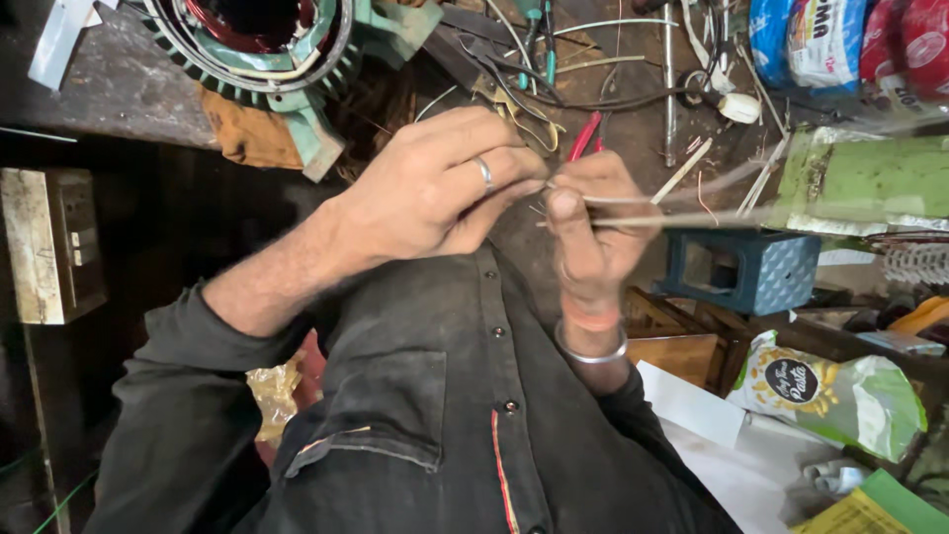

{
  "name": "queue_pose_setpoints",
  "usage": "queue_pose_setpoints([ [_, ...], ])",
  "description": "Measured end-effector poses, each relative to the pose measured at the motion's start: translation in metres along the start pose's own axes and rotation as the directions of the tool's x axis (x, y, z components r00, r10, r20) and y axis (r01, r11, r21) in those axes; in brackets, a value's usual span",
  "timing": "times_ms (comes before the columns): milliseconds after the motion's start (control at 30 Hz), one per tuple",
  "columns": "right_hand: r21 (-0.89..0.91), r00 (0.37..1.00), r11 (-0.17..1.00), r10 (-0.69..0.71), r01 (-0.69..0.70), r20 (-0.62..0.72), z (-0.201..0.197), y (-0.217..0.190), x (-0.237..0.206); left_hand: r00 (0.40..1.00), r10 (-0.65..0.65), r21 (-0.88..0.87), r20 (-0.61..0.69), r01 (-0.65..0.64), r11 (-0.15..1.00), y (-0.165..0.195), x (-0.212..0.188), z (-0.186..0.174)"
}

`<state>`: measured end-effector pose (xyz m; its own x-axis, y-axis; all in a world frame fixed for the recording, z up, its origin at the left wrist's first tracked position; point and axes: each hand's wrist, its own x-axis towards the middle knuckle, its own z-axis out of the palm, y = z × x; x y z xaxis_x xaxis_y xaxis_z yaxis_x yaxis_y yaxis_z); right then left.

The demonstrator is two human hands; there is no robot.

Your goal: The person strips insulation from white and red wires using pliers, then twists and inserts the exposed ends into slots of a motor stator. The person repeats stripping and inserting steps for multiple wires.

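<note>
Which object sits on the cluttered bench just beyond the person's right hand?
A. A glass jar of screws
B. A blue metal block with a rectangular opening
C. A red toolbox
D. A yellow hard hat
B: past the right hand, which pinches thin pale strips together with the left hand, stands a blue metal block with a rectangular opening in its side.

Wore a dark grey button-front shirt (445, 415) with dark round buttons, a flapped chest pocket and thin red stitching beside the placket. Sleeves pushed back, well clear of the fingers. Plain silver ring on a finger of the left hand (430, 188). Below the right hand (590, 213), a silver bangle (590, 353) and orange thread band (590, 317).
</note>
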<state>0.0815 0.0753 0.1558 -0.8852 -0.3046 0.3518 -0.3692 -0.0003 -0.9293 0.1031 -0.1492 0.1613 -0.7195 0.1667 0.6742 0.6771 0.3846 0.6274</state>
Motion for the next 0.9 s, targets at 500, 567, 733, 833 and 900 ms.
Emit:
queue_pose_setpoints([
  [500, 0.074, 0.99, 0.992, 0.111, -0.105, -0.087, 0.052, 0.001, 0.003, 1.0, 0.023, -0.028, 0.006, -0.023, 0.999, -0.029, -0.032, -0.038],
  [567, -0.013, 0.995, 0.996, 0.092, -0.092, -0.04, 0.058, -0.002, 0.008, 0.999, 0.053, -0.022, -0.002, -0.053, 0.998, -0.035, -0.032, -0.034],
  [733, -0.158, 0.997, 0.985, 0.071, -0.068, 0.015, 0.061, -0.006, 0.016, 0.994, 0.11, -0.018, 0.02, -0.11, 0.994, -0.048, -0.038, -0.05],
  [833, 0.065, 0.981, 0.985, 0.164, -0.158, -0.104, 0.07, 0.0, 0.014, 0.999, 0.039, 0.008, 0.031, -0.04, 0.999, -0.058, -0.049, -0.073],
  [900, -0.062, 0.981, 0.981, 0.178, -0.183, -0.08, 0.079, 0.006, 0.012, 1.0, 0.003, -0.007, 0.024, -0.003, 1.0, -0.064, -0.053, -0.078],
])
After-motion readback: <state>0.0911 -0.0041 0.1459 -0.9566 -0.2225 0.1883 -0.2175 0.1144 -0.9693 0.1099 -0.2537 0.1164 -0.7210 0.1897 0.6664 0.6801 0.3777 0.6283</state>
